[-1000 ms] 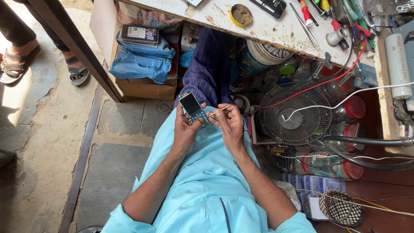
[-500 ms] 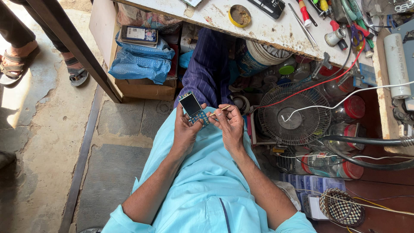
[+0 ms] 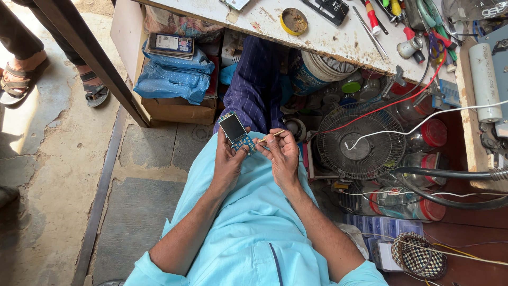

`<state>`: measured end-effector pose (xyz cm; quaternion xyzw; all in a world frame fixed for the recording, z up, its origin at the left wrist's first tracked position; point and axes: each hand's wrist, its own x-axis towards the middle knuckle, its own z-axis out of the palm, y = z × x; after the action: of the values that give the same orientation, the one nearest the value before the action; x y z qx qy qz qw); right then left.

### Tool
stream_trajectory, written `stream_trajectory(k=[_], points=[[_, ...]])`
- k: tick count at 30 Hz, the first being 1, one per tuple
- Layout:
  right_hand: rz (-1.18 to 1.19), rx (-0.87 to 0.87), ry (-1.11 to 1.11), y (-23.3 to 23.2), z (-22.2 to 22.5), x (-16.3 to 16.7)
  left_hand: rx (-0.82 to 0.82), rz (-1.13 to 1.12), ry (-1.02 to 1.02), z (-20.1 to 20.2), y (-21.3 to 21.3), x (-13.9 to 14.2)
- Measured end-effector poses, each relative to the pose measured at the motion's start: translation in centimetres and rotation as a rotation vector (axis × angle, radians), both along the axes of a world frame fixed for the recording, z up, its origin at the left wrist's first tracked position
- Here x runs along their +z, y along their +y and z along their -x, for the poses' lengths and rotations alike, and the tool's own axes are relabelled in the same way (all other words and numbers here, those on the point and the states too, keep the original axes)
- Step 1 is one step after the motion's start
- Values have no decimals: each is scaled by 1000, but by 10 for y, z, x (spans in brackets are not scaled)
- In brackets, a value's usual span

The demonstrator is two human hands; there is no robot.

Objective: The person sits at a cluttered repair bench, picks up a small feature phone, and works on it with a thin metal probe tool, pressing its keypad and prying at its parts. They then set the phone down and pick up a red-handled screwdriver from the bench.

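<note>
Head cam, only view I've got. Landmark = the small desk fan (image 3: 361, 141) lying face-up under the bench.

L hand (image 3: 228, 161): closed round the lower end of a keypad phone (image 3: 237, 133), thumb on the keys. Phone sits well left of the fan, just above my lap, screen dark and facing the cam, tilted w/ top end pointing away from me.

R hand (image 3: 284, 154): between phone and fan, fingers curled in a pinch on a thin stick-like tool (image 3: 271, 136); can't tell exactly what kind. Tip points toward phone's lower edge; contact or not, can't tell.

Rest, rel. to fan: white cable (image 3: 423, 123) runs across its grille and off to the right, red wire (image 3: 394, 100) crosses its top edge. Workbench (image 3: 328, 37) above it, w/ a round yellow tin (image 3: 293, 21) and screwdrivers. Blue plastic bag (image 3: 172, 79) on a cardboard box far left of fan. Another person's sandalled feet (image 3: 21, 85) further left still, on the floor.
</note>
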<state>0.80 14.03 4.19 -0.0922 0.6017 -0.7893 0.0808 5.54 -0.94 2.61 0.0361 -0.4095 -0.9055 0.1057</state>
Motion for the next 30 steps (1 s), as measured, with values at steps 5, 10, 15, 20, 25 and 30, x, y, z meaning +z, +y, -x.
stream_trajectory(k=[5,10,15,20,25,30], points=[[37,-3,9,4,-2,-3,28,63,-33,2,2,-6],[48,19,14,4,-2,-4,39,54,3,2,4,-13],[73,22,0,3,0,-5,11,62,16,2,4,-17],[88,22,21,6,1,-3,18,143,60,2,6,-15],[21,3,93,8,5,1,-3,191,-11,0,4,-11],[8,7,94,8,1,3,12,131,24,1,5,-8]])
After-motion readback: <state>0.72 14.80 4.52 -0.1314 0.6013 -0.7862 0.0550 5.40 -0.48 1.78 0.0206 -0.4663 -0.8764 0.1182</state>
